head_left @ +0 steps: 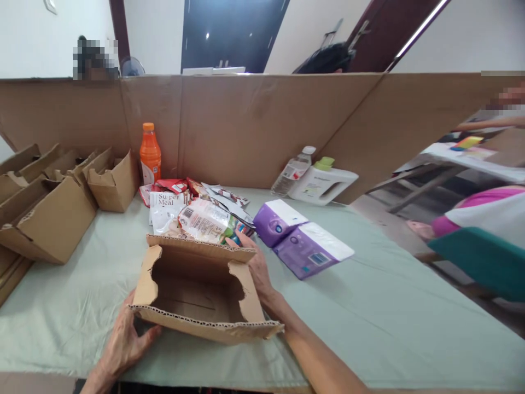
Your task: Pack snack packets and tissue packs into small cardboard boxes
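White walls (153, 35) are seen above a brown cardboard partition (246, 126).
The table (410, 345) in front is covered with a pale green cloth (369, 301). Beyond, dark double doors (233, 30) are set between stretches of wall, and small glints are reflected on them. To the right, a dark red door (379, 24) is fitted with a metal handle (361, 30) and edged by a bright strip of light (422, 27). Lower on that side, a teal chair (484, 262) and a pale-topped table (492, 165) are placed on a greyish floor (381, 210).
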`<state>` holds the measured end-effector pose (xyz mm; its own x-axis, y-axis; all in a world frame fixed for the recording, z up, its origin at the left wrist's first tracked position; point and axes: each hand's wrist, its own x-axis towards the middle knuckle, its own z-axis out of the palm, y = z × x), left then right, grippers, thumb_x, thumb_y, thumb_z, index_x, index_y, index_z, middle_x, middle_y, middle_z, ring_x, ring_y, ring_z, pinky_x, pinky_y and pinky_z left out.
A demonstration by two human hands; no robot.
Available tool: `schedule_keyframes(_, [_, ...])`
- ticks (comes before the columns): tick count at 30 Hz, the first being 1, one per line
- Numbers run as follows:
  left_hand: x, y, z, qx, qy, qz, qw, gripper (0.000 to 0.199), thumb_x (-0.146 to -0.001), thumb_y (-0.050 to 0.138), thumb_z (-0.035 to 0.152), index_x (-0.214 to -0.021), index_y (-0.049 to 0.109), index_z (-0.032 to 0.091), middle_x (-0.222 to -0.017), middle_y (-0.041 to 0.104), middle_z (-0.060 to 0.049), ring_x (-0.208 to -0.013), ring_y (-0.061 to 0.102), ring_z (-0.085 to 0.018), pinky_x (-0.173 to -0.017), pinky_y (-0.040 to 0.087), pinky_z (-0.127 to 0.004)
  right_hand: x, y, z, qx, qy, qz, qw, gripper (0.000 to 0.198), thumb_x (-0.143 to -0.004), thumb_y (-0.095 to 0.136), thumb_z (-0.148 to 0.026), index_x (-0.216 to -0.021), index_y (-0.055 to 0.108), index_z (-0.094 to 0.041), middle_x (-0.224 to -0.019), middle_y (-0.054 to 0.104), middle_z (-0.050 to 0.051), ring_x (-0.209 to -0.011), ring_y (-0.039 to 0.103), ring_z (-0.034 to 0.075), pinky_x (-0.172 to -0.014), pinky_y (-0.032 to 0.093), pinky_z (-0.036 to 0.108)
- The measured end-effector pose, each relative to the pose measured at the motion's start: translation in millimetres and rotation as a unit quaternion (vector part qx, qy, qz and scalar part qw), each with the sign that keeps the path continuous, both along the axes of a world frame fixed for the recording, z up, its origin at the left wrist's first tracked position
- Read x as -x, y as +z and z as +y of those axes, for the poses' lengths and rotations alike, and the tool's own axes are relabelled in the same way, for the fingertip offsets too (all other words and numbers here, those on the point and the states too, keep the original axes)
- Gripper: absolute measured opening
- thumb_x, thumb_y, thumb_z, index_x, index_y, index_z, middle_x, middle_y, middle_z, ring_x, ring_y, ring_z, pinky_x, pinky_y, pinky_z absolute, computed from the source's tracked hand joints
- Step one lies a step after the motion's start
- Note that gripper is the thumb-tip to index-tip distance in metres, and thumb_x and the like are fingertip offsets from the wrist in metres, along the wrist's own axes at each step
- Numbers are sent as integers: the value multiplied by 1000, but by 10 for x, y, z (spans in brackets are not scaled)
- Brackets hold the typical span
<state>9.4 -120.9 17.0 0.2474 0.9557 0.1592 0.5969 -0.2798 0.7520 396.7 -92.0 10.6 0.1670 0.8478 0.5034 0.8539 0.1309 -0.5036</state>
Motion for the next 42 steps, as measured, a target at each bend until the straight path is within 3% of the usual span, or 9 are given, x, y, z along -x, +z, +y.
schedule_keyframes(6, [6, 37, 4, -5, -5, 0, 1000, 43, -81, 71, 57, -104, 72, 21, -105, 79, -14, -119, 72, -40, -109, 55, -58, -235, 302, -103, -47, -74, 124, 988, 31, -95, 54, -41, -106, 78, -26, -130, 75, 12, -122, 69, 33, -111, 53, 53])
schedule_keyframes(10, [22, 8, 36, -6, 20, 8, 1000, 44, -77, 73, 61, -97, 70, 22, -101, 79, -12, -115, 73, -41, -105, 58, -58, -510, 608, -543, -15, -126, 195, 973, 40, -96, 57, -54, -111, 78, -23, -104, 81, 9, -87, 76, 28, -80, 65, 43])
schedule_keyframes(15, [1, 73, 64, 8, 11, 17, 1000, 49, -76, 70, 65, -98, 72, 21, -102, 80, -15, -118, 72, -43, -106, 56, -60, -712, 714, -991, 89, -121, 236, 960, 46, -84, 66, -65, -72, 74, -21, -57, 67, 3, -49, 62, 21, -45, 54, 32])
schedule_keyframes(18, [-12, 134, 70, -1, 15, 23, 1000, 53, -76, 69, 65, -104, 74, 21, -103, 81, -15, -114, 74, -42, -108, 55, -61, -795, 713, -1037, 140, -96, 230, 958, 47, -77, 69, -69, -71, 75, -23, -64, 73, 4, -57, 67, 24, -50, 56, 34])
schedule_keyframes(22, [-21, 191, 68, -5, 2, 32, 999, 50, -79, 66, 66, -100, 75, 22, -96, 82, -12, -101, 78, -39, -106, 57, -57, -928, 822, -882, 165, -79, 200, 962, 47, -67, 81, -64, -96, 83, -26, -107, 82, 8, -99, 74, 37, -84, 61, 45])
schedule_keyframes(25, [-14, 185, 65, -13, 20, 33, 999, 50, -75, 69, 68, -93, 74, 22, -95, 81, -12, -99, 77, -39, -103, 59, -57, -996, 923, -657, 199, -65, 188, 959, 58, -62, 87, -59, -108, 82, -25, -117, 80, 12, -111, 71, 44, -96, 57, 54])
schedule_keyframes(35, [0, 182, 55, -12, 11, 36, 999, 46, -76, 69, 64, -92, 74, 21, -99, 81, -15, -106, 76, -41, -96, 63, -56, -696, 996, -520, 290, 103, 305, 901, 61, -66, 81, -73, -99, 84, -21, -101, 83, 9, -93, 78, 37, -79, 65, 46])
schedule_keyframes(39, [15, 241, 37, 13, -27, 35, 999, 61, -78, 68, 65, -118, 74, 19, -111, 79, -16, -122, 70, -44, -110, 54, -62, -696, 1055, -715, 292, 79, 306, 903, 60, -71, 75, -79, -82, 82, -20, -86, 82, 9, -81, 77, 35, -72, 63, 44])
schedule_keyframes(42, [102, 389, -3, -5, -54, -1, 999, 78, -84, 70, 62, -149, 55, 23, -141, 68, -17, -135, 63, -42, -116, 49, -63, -739, 1123, -939, 220, 12, 270, 937, 54, -73, 77, -74, -82, 83, -21, -86, 82, 8, -83, 76, 34, -72, 63, 42])
